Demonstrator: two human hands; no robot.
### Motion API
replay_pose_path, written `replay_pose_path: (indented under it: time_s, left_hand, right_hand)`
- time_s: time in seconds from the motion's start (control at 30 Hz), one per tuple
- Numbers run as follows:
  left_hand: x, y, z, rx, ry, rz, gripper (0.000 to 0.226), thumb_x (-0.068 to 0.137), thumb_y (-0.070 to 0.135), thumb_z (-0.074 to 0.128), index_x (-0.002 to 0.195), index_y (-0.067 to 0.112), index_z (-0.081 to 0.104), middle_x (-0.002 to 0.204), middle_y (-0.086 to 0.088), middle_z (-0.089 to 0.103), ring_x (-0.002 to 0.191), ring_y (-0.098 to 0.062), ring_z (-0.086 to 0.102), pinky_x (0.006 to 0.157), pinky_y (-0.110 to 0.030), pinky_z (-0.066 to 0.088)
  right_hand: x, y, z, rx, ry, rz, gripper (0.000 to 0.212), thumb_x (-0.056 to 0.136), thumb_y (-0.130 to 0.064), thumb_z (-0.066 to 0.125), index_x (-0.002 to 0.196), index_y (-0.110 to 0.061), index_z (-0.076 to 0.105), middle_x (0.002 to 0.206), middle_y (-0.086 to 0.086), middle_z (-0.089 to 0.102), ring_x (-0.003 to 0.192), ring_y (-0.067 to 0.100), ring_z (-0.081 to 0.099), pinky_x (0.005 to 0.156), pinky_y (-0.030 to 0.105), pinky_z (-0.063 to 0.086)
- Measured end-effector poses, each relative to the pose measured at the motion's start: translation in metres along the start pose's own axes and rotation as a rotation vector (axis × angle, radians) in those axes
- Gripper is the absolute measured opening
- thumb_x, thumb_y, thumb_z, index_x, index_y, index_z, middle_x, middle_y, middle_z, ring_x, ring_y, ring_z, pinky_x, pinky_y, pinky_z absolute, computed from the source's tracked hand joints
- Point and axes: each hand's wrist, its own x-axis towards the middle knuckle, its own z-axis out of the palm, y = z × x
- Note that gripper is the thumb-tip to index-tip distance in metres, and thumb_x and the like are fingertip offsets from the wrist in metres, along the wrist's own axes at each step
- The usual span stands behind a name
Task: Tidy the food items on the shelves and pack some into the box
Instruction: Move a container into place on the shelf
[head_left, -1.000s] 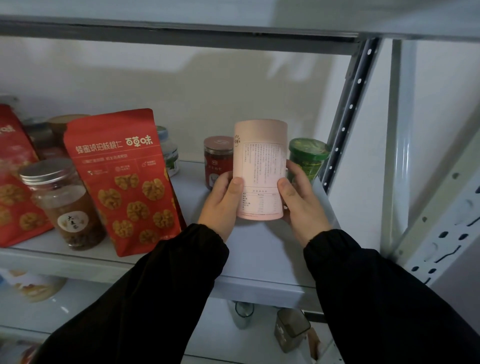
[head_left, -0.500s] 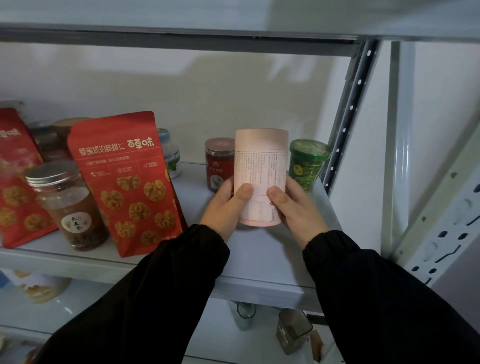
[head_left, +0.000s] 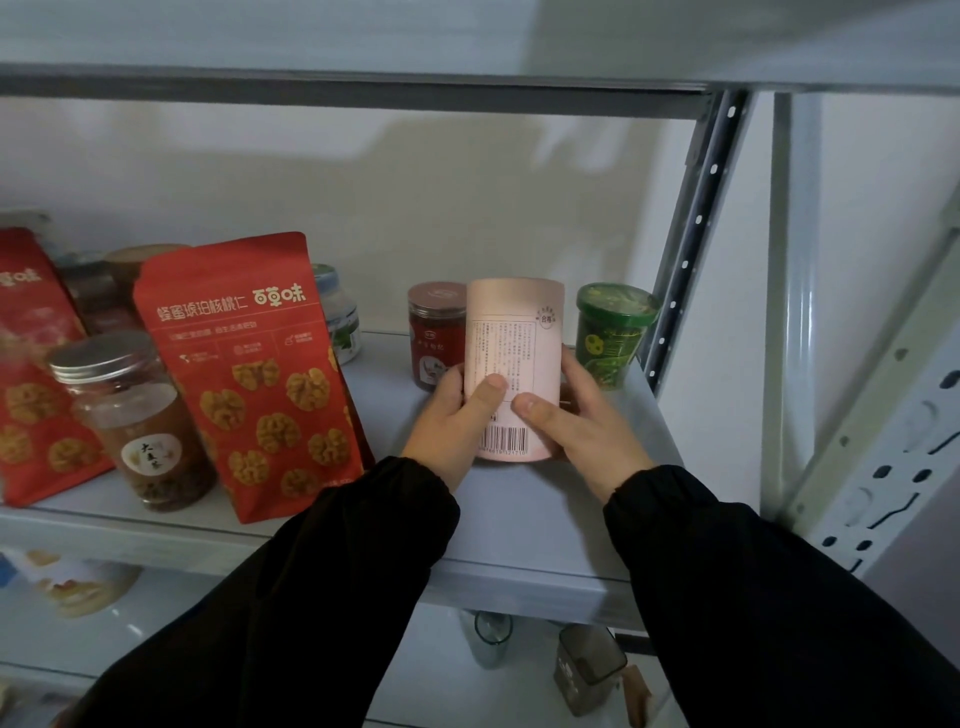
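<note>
Printed in white across the top of the red stand-up pouch (head_left: 249, 374), left of centre, are "蜂蜜琥珀核桃仁" and the brand "百草味", with walnut halves pictured below. A second red pouch (head_left: 31, 364) at the left edge shows part of the same logo. Just in front of and between them stands a clear jar (head_left: 135, 421) with a silver screw lid; the brush characters on its oval label are too small to read surely. The pink paper canister (head_left: 514, 358) stands upright at the frame's centre, toward the right end of the grey shelf (head_left: 519, 525). It is a pale matte cylinder with a boxed block of fine print, a small round stamp reading "合格" near its upper right, and a barcode at the base. The left hand (head_left: 447, 426) and right hand (head_left: 592, 431) clasp its lower half, thumbs laid across the print. Behind it a red-filled jar (head_left: 434, 332) sits to the left and a green cup (head_left: 613, 332) to the right.
</note>
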Motion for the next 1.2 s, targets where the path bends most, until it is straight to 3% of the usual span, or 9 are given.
replay_pose_path:
  time_s: [0.23,0.37,0.53,0.67,0.8,0.9,1.03,1.1,1.2]
  left_hand:
    - [0.000,-0.002,0.001,0.039,-0.004,0.018,0.060,0.090,0.046,0.057,0.144,0.020,0.054,0.129,0.006,0.070,0.114,-0.008,0.070,0.090,-0.022,0.055]
    - [0.002,-0.001,0.000,0.063,0.047,0.007,0.028,0.111,0.031,0.044,0.137,0.028,0.055,0.122,0.012,0.069,0.108,-0.001,0.069,0.090,-0.022,0.053]
    - [0.000,0.003,0.001,0.131,0.106,0.010,0.020,0.112,0.035,0.039,0.123,0.041,0.054,0.122,0.012,0.063,0.110,-0.001,0.063,0.091,-0.019,0.049]
    - [0.001,0.005,-0.001,0.239,0.169,0.025,0.046,0.107,0.047,0.037,0.145,0.029,0.054,0.145,0.004,0.050,0.132,-0.013,0.052,0.114,-0.034,0.043]
    - [-0.001,0.005,-0.001,0.118,0.069,-0.012,0.038,0.107,0.027,0.055,0.145,0.022,0.053,0.129,0.006,0.067,0.110,-0.003,0.068,0.087,-0.022,0.057]
    - [-0.002,0.004,0.001,0.121,0.033,0.001,0.066,0.089,0.039,0.068,0.147,0.018,0.046,0.127,0.006,0.067,0.104,-0.001,0.069,0.081,-0.018,0.056]
    - [-0.003,0.007,0.003,0.061,0.045,-0.067,0.073,0.080,0.060,0.063,0.145,0.031,0.046,0.134,0.004,0.065,0.123,-0.018,0.065,0.101,-0.042,0.056]
    - [-0.001,0.002,0.002,0.045,0.067,-0.093,0.055,0.087,0.060,0.056,0.140,0.045,0.050,0.140,0.003,0.064,0.128,-0.021,0.063,0.106,-0.056,0.052]
    - [0.005,-0.011,-0.003,0.099,0.069,-0.068,0.048,0.087,0.064,0.050,0.134,0.058,0.055,0.144,0.005,0.062,0.132,-0.022,0.060,0.109,-0.060,0.048]
  right_hand:
    - [-0.001,0.000,0.001,0.031,-0.032,-0.013,0.077,0.088,-0.026,0.074,0.154,-0.042,0.038,0.139,-0.009,0.067,0.127,0.018,0.065,0.108,0.053,0.052]
    - [0.001,0.004,0.000,-0.030,-0.002,0.008,0.088,0.079,-0.039,0.070,0.154,-0.059,0.029,0.140,-0.009,0.065,0.125,0.020,0.065,0.108,0.054,0.051]
    - [0.004,0.008,-0.003,-0.052,0.030,-0.003,0.090,0.073,-0.040,0.064,0.153,-0.061,0.029,0.129,0.002,0.068,0.112,0.021,0.068,0.106,0.054,0.053]
    - [0.002,0.004,-0.002,-0.117,0.092,-0.071,0.085,0.077,-0.033,0.067,0.153,-0.054,0.035,0.120,-0.001,0.065,0.111,0.014,0.064,0.101,0.044,0.056]
    - [0.002,0.004,-0.003,-0.174,0.066,-0.049,0.080,0.071,-0.050,0.080,0.146,-0.034,0.055,0.128,-0.001,0.068,0.116,0.015,0.066,0.087,0.036,0.061]
    - [0.002,0.005,-0.002,-0.065,-0.020,0.017,0.055,0.075,-0.037,0.084,0.126,-0.036,0.063,0.120,-0.009,0.076,0.112,0.013,0.072,0.089,0.029,0.058]
    - [0.000,0.005,-0.003,-0.072,-0.011,-0.016,0.066,0.084,-0.029,0.080,0.144,-0.036,0.052,0.130,-0.013,0.071,0.119,0.008,0.067,0.101,0.034,0.055]
    - [-0.001,0.002,-0.003,-0.131,0.020,-0.038,0.074,0.090,-0.017,0.078,0.153,-0.032,0.042,0.128,-0.015,0.069,0.111,-0.005,0.066,0.093,0.021,0.054]
    - [-0.002,0.001,-0.002,-0.234,0.068,-0.084,0.078,0.088,-0.012,0.081,0.147,-0.038,0.037,0.122,-0.022,0.062,0.097,-0.017,0.062,0.076,0.007,0.051]
